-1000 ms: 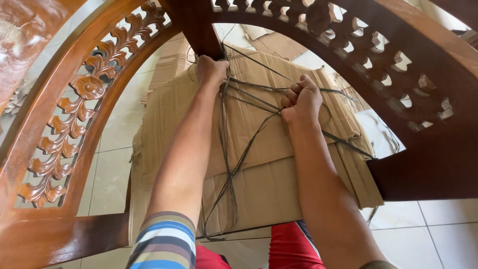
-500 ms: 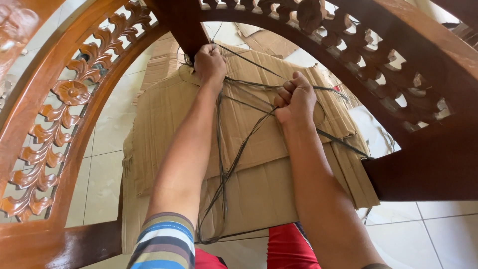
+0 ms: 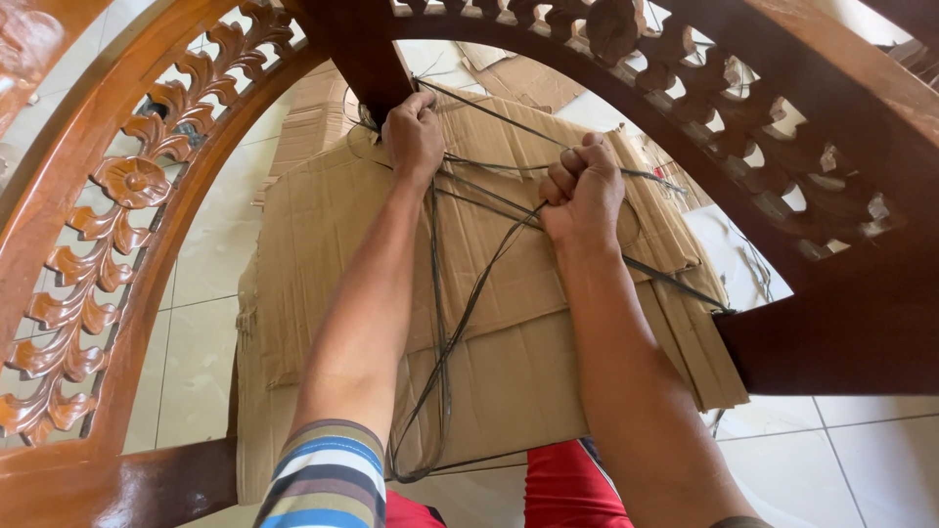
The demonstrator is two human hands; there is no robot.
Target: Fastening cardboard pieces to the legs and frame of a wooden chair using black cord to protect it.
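A carved brown wooden chair frame [image 3: 117, 225] arches over sheets of brown cardboard [image 3: 528, 332] that lie inside it. Thin dark strands of cane or cord [image 3: 460, 303] run across the cardboard and hang in a loop toward me. My left hand [image 3: 415, 132] is closed around strands at the foot of the frame's central upright [image 3: 357, 54]. My right hand [image 3: 585, 191] is a fist gripping a bundle of the same strands, pulled taut toward the right rail [image 3: 831, 332].
White floor tiles [image 3: 205, 332] show beneath the frame. More cardboard scraps [image 3: 518, 78] lie on the floor beyond. Carved openwork [image 3: 773, 166] fills the right arch. My red-clad legs [image 3: 567, 489] sit at the bottom edge.
Both hands keep their grip on the strands. My right hand has drawn slightly back and down toward me; the view has shifted a little.
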